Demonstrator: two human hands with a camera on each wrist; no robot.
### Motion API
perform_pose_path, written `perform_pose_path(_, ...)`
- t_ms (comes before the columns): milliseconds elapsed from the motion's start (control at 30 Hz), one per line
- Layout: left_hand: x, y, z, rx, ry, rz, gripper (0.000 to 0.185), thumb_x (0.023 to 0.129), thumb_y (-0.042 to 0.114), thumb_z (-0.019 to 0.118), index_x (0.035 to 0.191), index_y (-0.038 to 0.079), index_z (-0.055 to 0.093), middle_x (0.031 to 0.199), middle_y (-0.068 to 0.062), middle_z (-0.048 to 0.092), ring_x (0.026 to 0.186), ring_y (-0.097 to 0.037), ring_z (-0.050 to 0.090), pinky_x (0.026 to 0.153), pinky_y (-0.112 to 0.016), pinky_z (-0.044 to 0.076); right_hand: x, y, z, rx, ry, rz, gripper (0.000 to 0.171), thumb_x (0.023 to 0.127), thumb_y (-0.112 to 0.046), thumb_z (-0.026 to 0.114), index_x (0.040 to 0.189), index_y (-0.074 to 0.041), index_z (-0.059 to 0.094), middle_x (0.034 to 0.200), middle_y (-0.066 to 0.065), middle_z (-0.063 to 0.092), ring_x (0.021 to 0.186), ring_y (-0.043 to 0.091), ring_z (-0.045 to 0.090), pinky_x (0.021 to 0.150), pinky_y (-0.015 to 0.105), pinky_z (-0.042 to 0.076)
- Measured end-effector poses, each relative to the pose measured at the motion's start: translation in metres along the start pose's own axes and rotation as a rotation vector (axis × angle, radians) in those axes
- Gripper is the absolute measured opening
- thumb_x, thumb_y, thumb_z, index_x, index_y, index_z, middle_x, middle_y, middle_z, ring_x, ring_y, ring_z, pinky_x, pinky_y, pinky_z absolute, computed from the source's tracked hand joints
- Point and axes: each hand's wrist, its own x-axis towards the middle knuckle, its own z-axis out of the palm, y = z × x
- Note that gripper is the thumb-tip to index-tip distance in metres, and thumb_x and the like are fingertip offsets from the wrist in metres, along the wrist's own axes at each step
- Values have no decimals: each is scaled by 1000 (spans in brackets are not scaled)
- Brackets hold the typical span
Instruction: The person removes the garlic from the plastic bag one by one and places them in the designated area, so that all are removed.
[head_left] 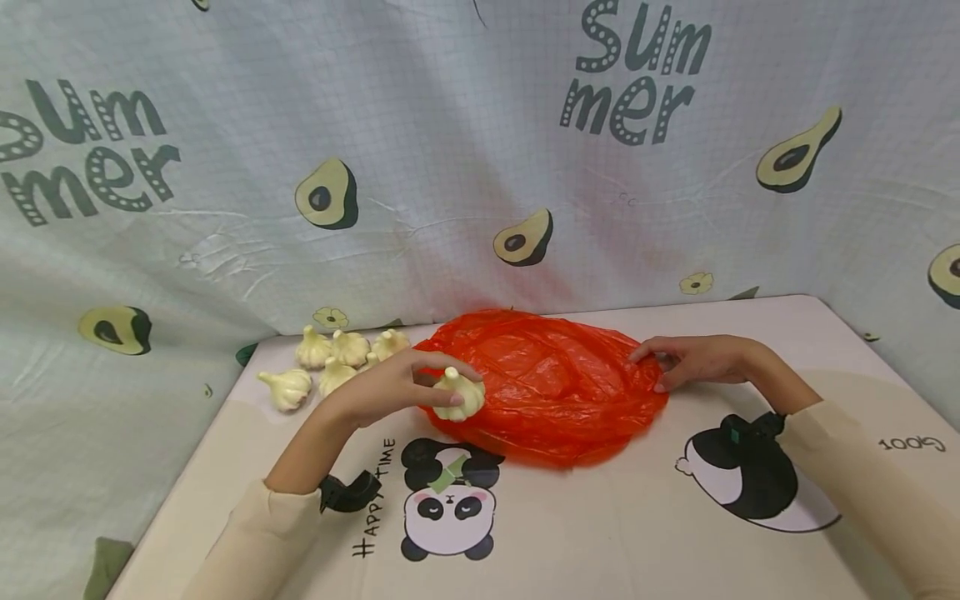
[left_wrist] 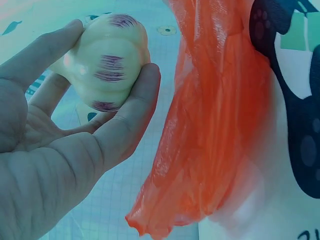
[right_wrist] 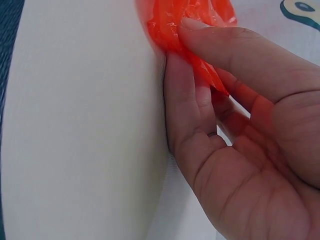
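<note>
Orange bag (head_left: 551, 387) lies flat mid-tabletop (head_left: 600, 525); its 3 o'clock edge is pinched by the right hand (head_left: 690, 360). A garlic (head_left: 459, 396) is gripped by the left hand (head_left: 397, 385) at its 9 o'clock edge. Film judged thin, slippery, tearable; best taken at the rim. Garlic judged light, firm.

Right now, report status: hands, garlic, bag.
Left hand grips one garlic bulb at the orange plastic bag's left edge. Right hand pinches the bag's right edge. Bag lies flat on the table. Spare garlic bulbs heaped far left, nothing blocking.
</note>
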Motion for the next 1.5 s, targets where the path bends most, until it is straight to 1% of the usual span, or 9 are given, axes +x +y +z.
perform_pose_path(133, -7, -3, 2, -35, 29, -3, 31, 93, 20, 76, 123, 19, 73, 117, -4, 70, 115, -29, 58, 93, -40, 53, 0, -1, 1, 9, 0, 2, 54, 92, -14, 74, 142, -10, 52, 145, 16, 37, 130, 32, 40, 102, 36, 46)
perform_pose_path(300, -17, -7, 5, -82, 68, -15, 30, 93, 19, 75, 124, 18, 73, 118, -6, 69, 103, -29, 66, 87, -43, 56, 1, -1, 1, 9, 1, 13, 54, 92, -13, 73, 142, -11, 52, 145, 16, 38, 130, 32, 42, 104, 39, 47)
perform_pose_path(433, -26, -10, 6, -79, 99, -17, 30, 93, 21, 75, 123, 19, 73, 117, -7, 70, 96, -29, 68, 86, -45, 56, 1, -1, 1, 9, 2, 17, 54, 92, -14, 73, 142, -11, 52, 146, 17, 38, 130, 32, 42, 105, 40, 46)
perform_pose_path(533, -34, -13, 4, -63, 130, -27, 30, 93, 23, 76, 123, 21, 73, 120, -4, 68, 102, -29, 66, 88, -43, 54, 1, -1, 1, 8, 5, 15, 54, 92, -14, 74, 142, -11, 53, 146, 17, 38, 131, 32, 41, 104, 40, 47)
perform_pose_path(700, -51, -21, 1, -54, 192, -25, 30, 93, 23, 75, 123, 24, 72, 128, 0, 66, 123, -29, 56, 97, -46, 49, 2, 1, 1, -7, 13, 8, 53, 92, -15, 74, 141, -12, 53, 146, 16, 38, 131, 32, 40, 104, 39, 47)
perform_pose_path(800, -62, -26, -1, -27, 236, -19, 32, 93, 23, 75, 124, 25, 72, 128, 1, 66, 127, -29, 53, 99, -46, 48, 2, 2, 1, 0, 9, 0, 53, 92, -15, 74, 141, -12, 53, 146, 16, 38, 132, 32, 39, 103, 39, 47)
perform_pose_path(1033, -84, -36, -7, 0, 306, -60, 35, 92, 22, 76, 127, 20, 71, 126, -3, 69, 108, -30, 60, 86, -38, 53, 2, 5, 1, 14, 1, -22, 53, 94, -17, 72, 143, -11, 52, 146, 16, 39, 132, 32, 40, 105, 40, 44)
perform_pose_path(1267, -103, -50, -12, -25, 390, -106, 39, 92, 23, 76, 129, 13, 69, 133, -5, 64, 116, -20, 61, 92, -30, 51, 2, 9, 1, 43, -8, -44, 54, 95, -16, 71, 144, -10, 51, 146, 16, 38, 131, 32, 40, 103, 37, 46)
perform_pose_path(1500, -116, -57, -16, -27, 450, -120, 42, 93, 22, 76, 131, 8, 67, 131, 3, 63, 104, -15, 66, 87, -27, 52, 4, 12, 2, 53, 3, -44, 54, 94, -17, 72, 144, -13, 52, 147, 16, 37, 131, 32, 40, 103, 38, 47)
